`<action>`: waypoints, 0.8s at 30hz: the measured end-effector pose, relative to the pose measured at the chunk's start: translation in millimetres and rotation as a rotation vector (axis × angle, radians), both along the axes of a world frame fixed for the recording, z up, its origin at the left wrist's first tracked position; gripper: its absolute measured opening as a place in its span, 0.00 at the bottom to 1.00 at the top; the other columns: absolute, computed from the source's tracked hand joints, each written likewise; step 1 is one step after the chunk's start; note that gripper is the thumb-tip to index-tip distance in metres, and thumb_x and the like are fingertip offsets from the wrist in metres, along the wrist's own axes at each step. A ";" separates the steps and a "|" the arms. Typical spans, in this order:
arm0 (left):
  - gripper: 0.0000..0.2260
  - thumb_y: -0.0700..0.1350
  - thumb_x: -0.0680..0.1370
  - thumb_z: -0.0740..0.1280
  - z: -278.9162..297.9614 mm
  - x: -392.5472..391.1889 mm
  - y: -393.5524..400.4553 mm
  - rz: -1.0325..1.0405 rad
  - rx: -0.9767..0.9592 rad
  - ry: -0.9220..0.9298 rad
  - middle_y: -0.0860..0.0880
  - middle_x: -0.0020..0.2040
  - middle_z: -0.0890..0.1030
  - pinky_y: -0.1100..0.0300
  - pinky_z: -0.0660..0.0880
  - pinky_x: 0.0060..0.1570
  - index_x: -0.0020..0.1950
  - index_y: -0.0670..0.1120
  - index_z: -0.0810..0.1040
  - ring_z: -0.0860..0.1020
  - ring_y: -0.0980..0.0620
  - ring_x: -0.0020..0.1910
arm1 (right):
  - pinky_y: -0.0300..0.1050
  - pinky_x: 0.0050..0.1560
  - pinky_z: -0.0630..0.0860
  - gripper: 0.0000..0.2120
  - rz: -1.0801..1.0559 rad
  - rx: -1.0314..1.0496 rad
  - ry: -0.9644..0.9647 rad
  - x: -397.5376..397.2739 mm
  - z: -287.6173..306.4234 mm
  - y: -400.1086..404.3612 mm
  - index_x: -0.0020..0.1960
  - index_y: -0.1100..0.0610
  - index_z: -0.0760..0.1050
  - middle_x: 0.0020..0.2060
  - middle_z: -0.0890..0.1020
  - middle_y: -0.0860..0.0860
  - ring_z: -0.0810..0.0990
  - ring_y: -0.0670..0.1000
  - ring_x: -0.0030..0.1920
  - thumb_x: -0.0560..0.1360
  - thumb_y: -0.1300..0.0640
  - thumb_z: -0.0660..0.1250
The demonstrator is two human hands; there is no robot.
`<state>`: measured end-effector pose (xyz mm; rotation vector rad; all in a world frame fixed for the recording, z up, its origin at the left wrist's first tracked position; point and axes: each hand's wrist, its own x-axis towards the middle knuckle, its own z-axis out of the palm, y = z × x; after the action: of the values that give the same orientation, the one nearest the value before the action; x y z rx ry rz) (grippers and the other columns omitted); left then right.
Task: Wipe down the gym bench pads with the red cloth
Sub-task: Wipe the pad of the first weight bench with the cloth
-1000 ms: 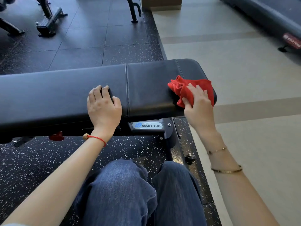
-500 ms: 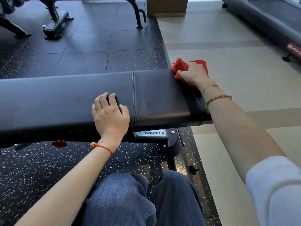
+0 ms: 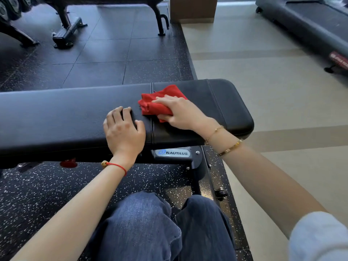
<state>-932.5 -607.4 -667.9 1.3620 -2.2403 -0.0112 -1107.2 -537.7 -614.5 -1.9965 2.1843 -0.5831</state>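
Observation:
A black padded gym bench lies across the view, with a long back pad on the left and a shorter seat pad on the right, split by a seam. The bunched red cloth lies on the seam area near the left end of the seat pad. My right hand presses down on the cloth, fingers over it. My left hand rests flat on the near edge of the back pad, just left of the seam, fingers spread and holding nothing.
The bench frame with a Nautilus label sits under the seat pad. My knees in jeans are close below. Another bench's legs stand at the back left on the black rubber floor. A treadmill lies at the back right.
My right hand has slid the red cloth from the seat pad's far right corner leftward to the seam. My left hand has stayed in place.

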 end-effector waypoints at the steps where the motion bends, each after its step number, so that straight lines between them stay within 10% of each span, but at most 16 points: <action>1: 0.21 0.49 0.76 0.57 0.0 0.5 0.1 -0.004 -0.002 0.003 0.41 0.65 0.74 0.44 0.64 0.67 0.65 0.42 0.74 0.69 0.39 0.66 | 0.45 0.69 0.62 0.25 -0.044 -0.014 -0.008 -9.3 0.3 10.3 0.69 0.50 0.70 0.68 0.73 0.51 0.69 0.53 0.69 0.73 0.50 0.69; 8: 0.21 0.49 0.76 0.55 0.3 -0.8 2.1 -0.003 0.013 0.010 0.41 0.66 0.73 0.43 0.64 0.68 0.66 0.42 0.73 0.68 0.39 0.67 | 0.52 0.60 0.70 0.21 -0.485 -0.155 -0.115 -58.8 -4.3 96.2 0.62 0.48 0.74 0.58 0.80 0.51 0.76 0.59 0.60 0.71 0.46 0.70; 24: 0.20 0.47 0.78 0.59 -0.7 1.7 2.1 -0.022 0.037 0.047 0.41 0.69 0.72 0.45 0.62 0.71 0.68 0.41 0.72 0.67 0.40 0.70 | 0.59 0.76 0.45 0.25 -0.416 -0.518 0.032 -14.8 -97.2 160.5 0.75 0.56 0.60 0.75 0.61 0.50 0.53 0.56 0.77 0.78 0.58 0.58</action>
<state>-930.7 -605.4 -668.6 1.3429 -2.2263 -0.0919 -1121.9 -377.2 -711.8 -1.7396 2.6999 -1.2927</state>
